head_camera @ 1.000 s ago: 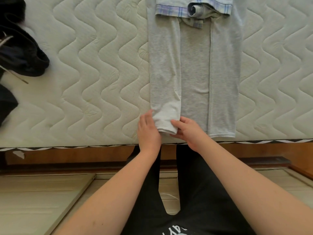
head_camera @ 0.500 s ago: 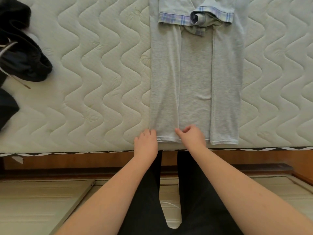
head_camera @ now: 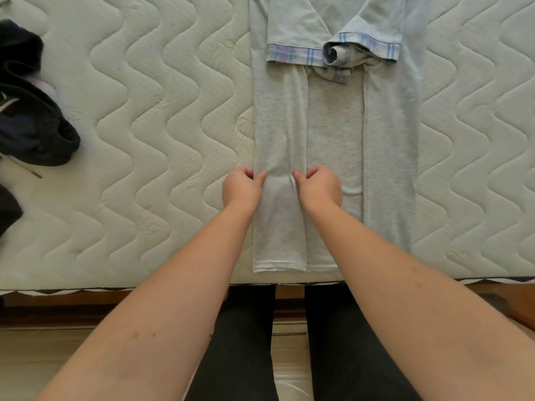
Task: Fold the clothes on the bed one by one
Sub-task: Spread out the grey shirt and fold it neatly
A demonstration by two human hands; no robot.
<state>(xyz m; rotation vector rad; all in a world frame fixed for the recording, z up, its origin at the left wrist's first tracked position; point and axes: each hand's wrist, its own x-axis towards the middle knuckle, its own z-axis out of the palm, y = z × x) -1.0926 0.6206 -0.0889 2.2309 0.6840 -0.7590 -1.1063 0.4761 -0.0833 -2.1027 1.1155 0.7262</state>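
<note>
Right, near edge first: the grey garment (head_camera: 333, 146) lies flat along the mattress (head_camera: 144, 140), hem just short of the near edge, both long sides already folded in toward the middle. Looks like thin jersey knit, so my guess is light, limp, no stiffness, slightly grippy on the quilting. It'll sag and crease wherever it's unsupported.

Left hand (head_camera: 241, 188) pinches the outer edge of the left folded panel, fingers curled onto the cloth. Right hand (head_camera: 320, 188) pinches the same panel's inner edge, also curled on the fabric. Both sit partway up the panel, not at the hem.

Handling call: hold both edges of the panel at the same height, as now, so it stays square; a one-sided pull would skew the fold. Low force needed.

Farther up, the sleeves with plaid cuffs (head_camera: 295, 55) are folded across the chest; the right cuff is rolled and bunched, likely needs flattening.

Far left: dark clothes (head_camera: 34, 131) in a heap, not yet folded.
</note>
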